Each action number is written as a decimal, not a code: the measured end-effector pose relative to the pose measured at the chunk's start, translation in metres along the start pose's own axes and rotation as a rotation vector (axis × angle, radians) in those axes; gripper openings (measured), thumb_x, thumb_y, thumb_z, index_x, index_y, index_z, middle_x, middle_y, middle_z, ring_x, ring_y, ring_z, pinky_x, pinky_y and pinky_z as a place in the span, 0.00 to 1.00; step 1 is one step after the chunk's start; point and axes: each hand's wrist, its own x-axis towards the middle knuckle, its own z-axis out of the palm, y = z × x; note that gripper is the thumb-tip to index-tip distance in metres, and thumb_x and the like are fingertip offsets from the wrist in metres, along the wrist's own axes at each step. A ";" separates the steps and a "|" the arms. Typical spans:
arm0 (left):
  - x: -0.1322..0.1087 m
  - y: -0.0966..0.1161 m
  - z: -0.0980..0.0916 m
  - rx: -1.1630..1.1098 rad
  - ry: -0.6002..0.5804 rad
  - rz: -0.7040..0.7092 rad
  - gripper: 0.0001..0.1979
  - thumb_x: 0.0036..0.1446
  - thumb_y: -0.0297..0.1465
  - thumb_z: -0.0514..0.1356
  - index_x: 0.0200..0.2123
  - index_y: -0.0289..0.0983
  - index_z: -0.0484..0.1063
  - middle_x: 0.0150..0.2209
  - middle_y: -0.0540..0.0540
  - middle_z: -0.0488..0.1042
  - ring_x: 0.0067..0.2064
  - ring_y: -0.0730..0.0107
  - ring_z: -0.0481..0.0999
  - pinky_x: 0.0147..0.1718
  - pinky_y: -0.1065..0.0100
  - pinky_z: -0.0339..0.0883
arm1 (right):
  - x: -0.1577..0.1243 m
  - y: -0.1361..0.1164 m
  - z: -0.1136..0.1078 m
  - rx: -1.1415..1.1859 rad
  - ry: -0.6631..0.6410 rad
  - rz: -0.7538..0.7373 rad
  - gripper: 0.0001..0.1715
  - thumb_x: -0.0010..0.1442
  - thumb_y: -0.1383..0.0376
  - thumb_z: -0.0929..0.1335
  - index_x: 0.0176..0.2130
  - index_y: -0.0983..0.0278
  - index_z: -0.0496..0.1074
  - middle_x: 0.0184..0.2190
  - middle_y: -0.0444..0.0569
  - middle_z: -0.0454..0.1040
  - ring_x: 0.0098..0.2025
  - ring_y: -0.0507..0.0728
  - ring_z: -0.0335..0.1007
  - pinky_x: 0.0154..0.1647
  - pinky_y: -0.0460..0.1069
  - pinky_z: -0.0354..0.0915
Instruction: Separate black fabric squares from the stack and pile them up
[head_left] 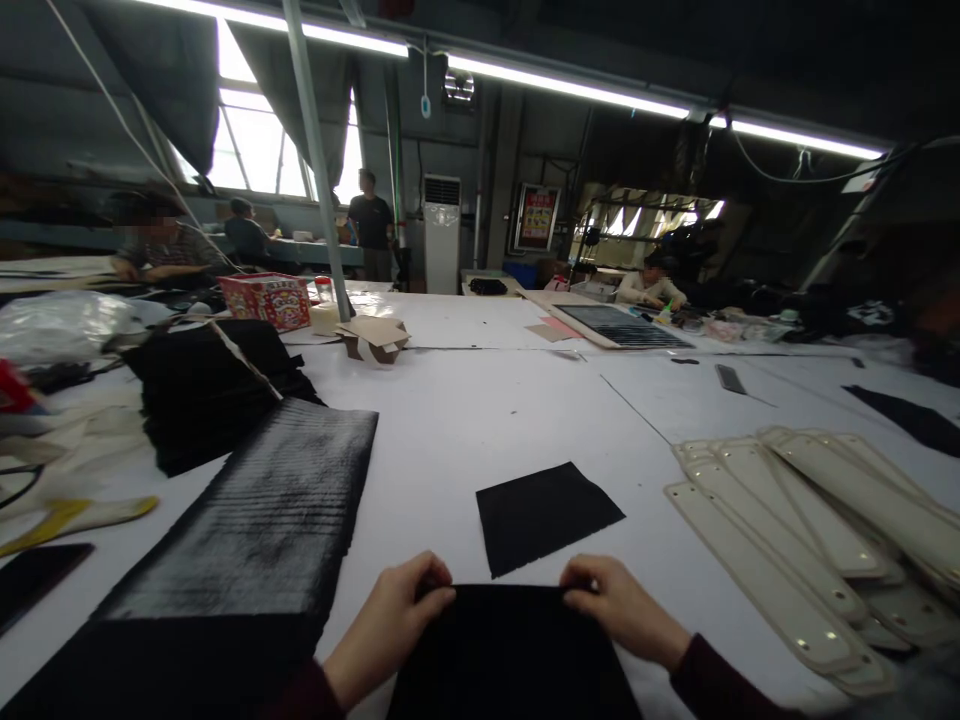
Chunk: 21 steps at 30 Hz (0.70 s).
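Note:
A sheet of black fabric point(514, 655) hangs toward me at the bottom middle, its far edge stretched between my hands. My left hand point(394, 615) pinches the left corner of that edge with thumb and fingers. At the right corner, my right hand point(611, 605) pinches the same edge. Just beyond lies a smaller black fabric piece point(551, 518), flat on the white table. To the left of my left hand, a long row of overlapped black strips point(247, 510) with a shiny, streaked surface slants away from me.
Far left stands a stack of black pieces point(217, 400), near a red patterned box point(266, 302). Several beige perforated panels point(780, 570) fan out at the right. A phone-like grey object point(729, 378) lies beyond them. A metal pole point(319, 150) rises from the table point(450, 420). Several people sit or stand farther back.

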 end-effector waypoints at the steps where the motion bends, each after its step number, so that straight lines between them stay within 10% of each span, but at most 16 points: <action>1: 0.017 0.004 0.005 -0.024 0.015 0.008 0.07 0.55 0.35 0.58 0.33 0.37 0.72 0.30 0.50 0.76 0.34 0.67 0.74 0.34 0.68 0.65 | 0.014 0.008 -0.017 0.003 -0.001 0.017 0.07 0.54 0.70 0.66 0.32 0.61 0.75 0.29 0.43 0.77 0.33 0.54 0.72 0.34 0.47 0.64; 6: 0.110 0.020 0.036 0.019 0.139 0.037 0.06 0.56 0.29 0.57 0.35 0.35 0.74 0.31 0.48 0.76 0.34 0.68 0.76 0.35 0.68 0.67 | 0.102 0.039 -0.085 -0.139 0.108 0.104 0.11 0.54 0.68 0.66 0.36 0.64 0.78 0.31 0.47 0.78 0.34 0.55 0.73 0.37 0.49 0.65; 11: 0.150 0.026 0.045 0.167 0.249 0.098 0.10 0.55 0.24 0.59 0.41 0.33 0.74 0.42 0.41 0.75 0.43 0.63 0.75 0.45 0.63 0.66 | 0.149 0.049 -0.085 -0.390 0.330 0.157 0.19 0.56 0.69 0.65 0.47 0.64 0.76 0.52 0.58 0.72 0.54 0.66 0.66 0.52 0.62 0.58; 15: 0.116 0.013 0.011 0.271 0.280 0.175 0.09 0.55 0.26 0.61 0.41 0.37 0.74 0.44 0.44 0.74 0.46 0.62 0.73 0.48 0.63 0.64 | 0.131 0.037 -0.038 -0.472 0.322 0.062 0.19 0.59 0.67 0.64 0.50 0.63 0.74 0.57 0.57 0.68 0.58 0.66 0.62 0.57 0.63 0.55; 21: -0.018 -0.033 -0.076 0.418 0.417 0.077 0.04 0.56 0.31 0.63 0.36 0.40 0.71 0.40 0.47 0.72 0.45 0.61 0.72 0.47 0.62 0.64 | 0.058 0.041 0.050 -0.549 0.130 -0.355 0.31 0.66 0.50 0.60 0.66 0.51 0.56 0.67 0.47 0.55 0.65 0.63 0.54 0.61 0.61 0.54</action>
